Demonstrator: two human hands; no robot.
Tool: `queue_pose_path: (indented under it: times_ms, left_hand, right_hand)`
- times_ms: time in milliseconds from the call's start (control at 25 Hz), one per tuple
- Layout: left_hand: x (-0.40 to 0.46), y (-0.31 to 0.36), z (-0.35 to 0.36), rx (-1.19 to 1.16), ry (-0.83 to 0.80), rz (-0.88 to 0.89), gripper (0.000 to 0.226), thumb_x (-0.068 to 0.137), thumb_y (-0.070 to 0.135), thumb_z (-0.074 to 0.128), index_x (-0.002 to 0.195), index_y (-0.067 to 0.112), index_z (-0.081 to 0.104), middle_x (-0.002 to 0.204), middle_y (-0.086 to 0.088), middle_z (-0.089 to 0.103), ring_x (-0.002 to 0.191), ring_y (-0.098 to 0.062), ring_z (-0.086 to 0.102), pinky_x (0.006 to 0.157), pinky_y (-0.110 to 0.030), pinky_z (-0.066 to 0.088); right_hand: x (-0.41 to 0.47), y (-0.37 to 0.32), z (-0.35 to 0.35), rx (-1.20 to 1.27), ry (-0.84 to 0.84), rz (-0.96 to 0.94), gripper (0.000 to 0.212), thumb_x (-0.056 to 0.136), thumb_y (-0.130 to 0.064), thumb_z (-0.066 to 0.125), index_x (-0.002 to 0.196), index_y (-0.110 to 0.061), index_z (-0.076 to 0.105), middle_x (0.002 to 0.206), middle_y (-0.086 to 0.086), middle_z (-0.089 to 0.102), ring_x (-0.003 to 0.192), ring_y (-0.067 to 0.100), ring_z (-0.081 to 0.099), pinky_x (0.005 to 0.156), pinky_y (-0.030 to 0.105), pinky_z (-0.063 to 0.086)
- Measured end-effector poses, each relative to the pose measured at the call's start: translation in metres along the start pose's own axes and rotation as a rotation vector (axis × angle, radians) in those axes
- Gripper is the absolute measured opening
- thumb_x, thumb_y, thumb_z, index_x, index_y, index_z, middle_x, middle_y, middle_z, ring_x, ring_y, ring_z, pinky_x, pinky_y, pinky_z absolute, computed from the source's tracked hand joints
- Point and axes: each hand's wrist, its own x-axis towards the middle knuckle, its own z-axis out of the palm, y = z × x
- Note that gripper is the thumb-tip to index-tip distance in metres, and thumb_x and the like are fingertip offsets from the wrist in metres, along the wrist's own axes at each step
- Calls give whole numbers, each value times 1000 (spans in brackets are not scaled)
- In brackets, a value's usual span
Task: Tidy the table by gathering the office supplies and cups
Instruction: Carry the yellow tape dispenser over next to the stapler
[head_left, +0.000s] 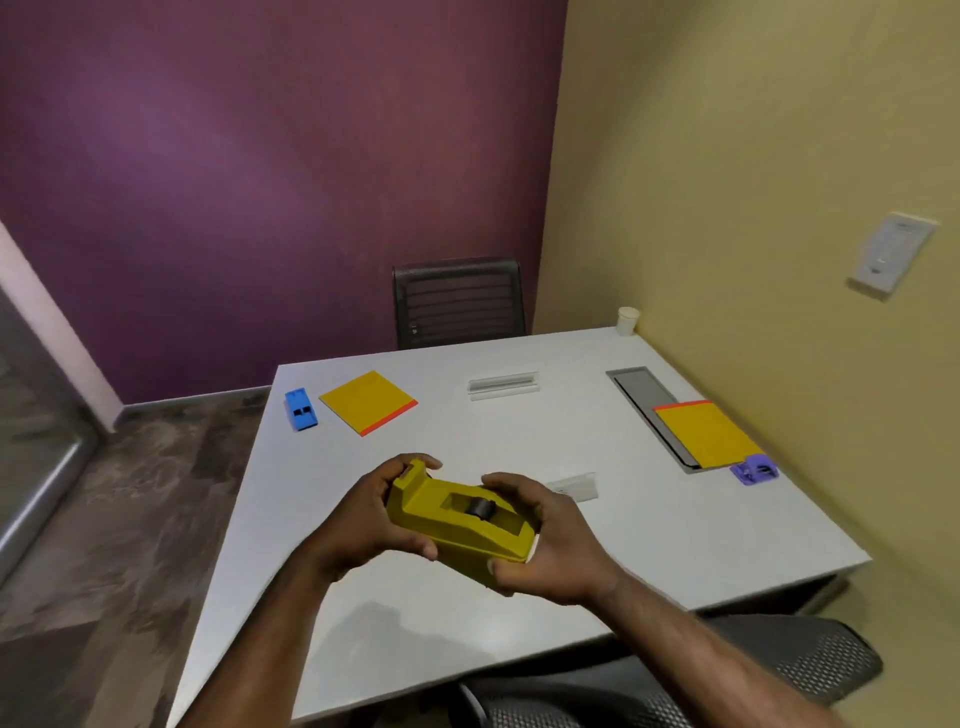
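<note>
A yellow tape dispenser (460, 519) with a dark roll core is held above the white table (675, 530), near its front middle. My left hand (363, 514) grips its left end and my right hand (550, 540) wraps its right end. Far left on the table lies a blue stapler (301, 409) beside a yellow notepad (367, 401). A second yellow notepad (706, 434) lies at the right, with a purple hole punch (756, 469) just in front of it. A white paper cup (627, 320) stands at the far right corner.
A clear acrylic holder (503, 385) sits at the table's far middle and another (576, 486) lies just behind my right hand. A grey cable tray (636, 387) is set into the table at the right. One mesh chair (458, 301) stands behind the table, another (779, 670) below its front edge.
</note>
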Motion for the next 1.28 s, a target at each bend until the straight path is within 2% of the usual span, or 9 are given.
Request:
queue_pose_path:
  times_ms: [120, 280, 400, 560, 720, 840, 1040, 1200, 1280]
  left_hand:
    - [-6, 34, 59, 2, -25, 73, 76, 40, 17, 95, 108, 26, 63, 108, -3, 66, 99, -23, 66, 69, -36, 59]
    - [-11, 67, 154, -33, 40, 142, 71, 40, 27, 94, 102, 24, 62, 104, -5, 66, 97, -25, 66, 70, -37, 60]
    - [-7, 88, 227, -70, 41, 191, 74, 37, 35, 95, 102, 23, 61, 103, -2, 66, 94, -19, 66, 67, -34, 59]
    - [6, 112, 313, -82, 1, 210, 68, 42, 20, 94, 101, 21, 60, 96, 2, 65, 85, -10, 66, 64, -29, 57]
    - [33, 121, 374, -86, -41, 210, 70, 39, 24, 95, 100, 23, 61, 100, -3, 65, 90, -21, 66, 68, -38, 60]
    - [62, 122, 408, -100, -71, 199, 70, 38, 24, 96, 100, 24, 61, 100, -4, 65, 94, -28, 65, 73, -46, 60]
    - [129, 104, 450, -129, -61, 183, 70, 39, 26, 96, 99, 27, 61, 104, -8, 66, 97, -29, 65, 72, -41, 60]
    - [187, 88, 469, -148, -62, 137, 73, 39, 28, 97, 102, 25, 60, 108, -12, 65, 100, -28, 65, 75, -46, 60]
    - [211, 82, 476, -162, -59, 124, 75, 39, 27, 97, 103, 23, 60, 110, -11, 64, 102, -28, 65, 75, -46, 60]
  right_hand:
    - [-46, -3, -55, 5, 9, -7, 80, 55, -10, 78, 128, -28, 52, 117, -10, 63, 101, 5, 63, 81, 25, 57]
    - [-106, 4, -132, -24, 61, -27, 82, 54, -8, 79, 130, -25, 52, 119, -7, 64, 103, 7, 64, 85, 27, 56]
    - [-154, 18, -189, -32, 128, -13, 81, 54, -8, 79, 128, -26, 52, 118, -6, 63, 103, 10, 65, 85, 29, 56]
    - [-207, 43, -252, -34, 227, 29, 74, 54, -20, 79, 123, -28, 53, 116, -7, 63, 104, 11, 64, 87, 32, 56]
    - [-242, 77, -296, -40, 337, 83, 72, 55, -26, 80, 119, -42, 52, 118, -11, 63, 107, 6, 62, 93, 32, 54]
    - [-249, 108, -324, -32, 397, 133, 84, 55, -29, 89, 129, -37, 49, 124, -14, 60, 114, 0, 57, 100, 31, 50]
    - [-232, 173, -368, 32, 433, 231, 91, 50, -48, 89, 131, -35, 49, 127, -14, 58, 115, 6, 58, 97, 37, 52]
    - [-206, 218, -395, 28, 410, 307, 91, 47, -45, 91, 128, -39, 50, 124, -7, 60, 111, 9, 60, 88, 26, 55]
    - [-190, 233, -409, 27, 406, 330, 82, 50, -36, 92, 121, -38, 53, 118, -7, 63, 106, 8, 62, 83, 18, 53]
